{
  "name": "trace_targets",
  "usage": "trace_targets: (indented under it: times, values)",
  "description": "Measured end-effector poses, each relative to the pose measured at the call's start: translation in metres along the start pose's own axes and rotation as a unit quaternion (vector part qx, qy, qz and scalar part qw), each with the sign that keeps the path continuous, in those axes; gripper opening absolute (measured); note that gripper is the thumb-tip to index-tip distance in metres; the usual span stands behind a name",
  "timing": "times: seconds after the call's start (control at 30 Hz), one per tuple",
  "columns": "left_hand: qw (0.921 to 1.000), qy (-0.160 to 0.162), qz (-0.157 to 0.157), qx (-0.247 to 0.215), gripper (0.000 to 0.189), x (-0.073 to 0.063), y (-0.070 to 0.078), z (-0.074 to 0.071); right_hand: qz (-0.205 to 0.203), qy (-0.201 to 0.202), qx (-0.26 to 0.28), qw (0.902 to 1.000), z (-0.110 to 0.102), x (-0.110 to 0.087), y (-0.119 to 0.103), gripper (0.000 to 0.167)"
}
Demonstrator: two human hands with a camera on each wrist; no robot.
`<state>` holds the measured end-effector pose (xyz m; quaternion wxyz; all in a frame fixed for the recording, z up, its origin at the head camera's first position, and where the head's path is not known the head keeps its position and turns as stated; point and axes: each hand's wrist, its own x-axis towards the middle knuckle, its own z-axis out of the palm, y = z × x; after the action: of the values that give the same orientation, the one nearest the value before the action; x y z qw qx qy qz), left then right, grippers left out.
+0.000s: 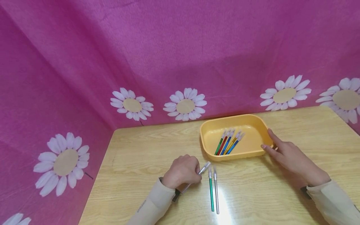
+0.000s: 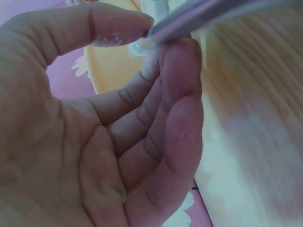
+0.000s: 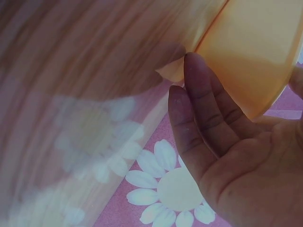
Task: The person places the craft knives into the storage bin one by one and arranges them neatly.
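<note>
My left hand (image 1: 184, 170) pinches a silver craft knife (image 1: 204, 167) with a clear cap, held slanted over the table. In the left wrist view its blurred shaft (image 2: 199, 19) lies between thumb and fingertips. Just right of that hand, a green craft knife (image 1: 211, 193) and a silver-grey one (image 1: 216, 195) lie side by side, caps pointing away. My right hand (image 1: 292, 157) holds the right side of a yellow tray (image 1: 208, 152), thumb at the rim, fingers along the outer wall (image 3: 258, 56). Inside the tray several capped knives (image 1: 228, 143) in green, red, blue and gold lie in a slanted row.
The wood-grain table (image 1: 135, 162) meets a pink cloth (image 1: 180, 56) with white daisies behind and at the left. The tray stands near the table's back edge. Light glares off the tabletop beside the two loose knives.
</note>
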<state>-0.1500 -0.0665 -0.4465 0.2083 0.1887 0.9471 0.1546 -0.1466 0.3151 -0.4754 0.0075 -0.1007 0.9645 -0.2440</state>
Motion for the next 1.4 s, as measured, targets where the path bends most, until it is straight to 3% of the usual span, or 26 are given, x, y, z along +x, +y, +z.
trace_targets:
  times: [0.33, 0.8, 1.07, 1.27, 1.4]
  values:
    - [0.9999, 0.002, 0.014, -0.001, 0.020, -0.004, 0.003, -0.006, 0.003, 0.000, -0.003, 1.0000, 0.000, 0.000, -0.001, 0.079]
    - [0.9966, 0.027, 0.051, -0.058, 0.009, -0.005, 0.000, -0.013, 0.004, -0.008, 0.003, 1.0000, -0.002, 0.000, -0.001, 0.080]
    - [0.9956, 0.046, 0.065, -0.050, 0.009, -0.006, -0.001, -0.018, 0.002, 0.001, 0.001, 1.0000, 0.000, -0.003, 0.001, 0.080]
    - [0.9920, 0.043, 0.073, -0.094, 0.007, -0.005, -0.001, -0.021, 0.002, -0.001, 0.002, 1.0000, 0.000, -0.002, 0.000, 0.080]
    - [0.9873, 0.063, 0.095, -0.111, 0.007, -0.002, -0.003, -0.022, 0.009, -0.007, 0.006, 0.9999, -0.003, -0.002, -0.001, 0.080]
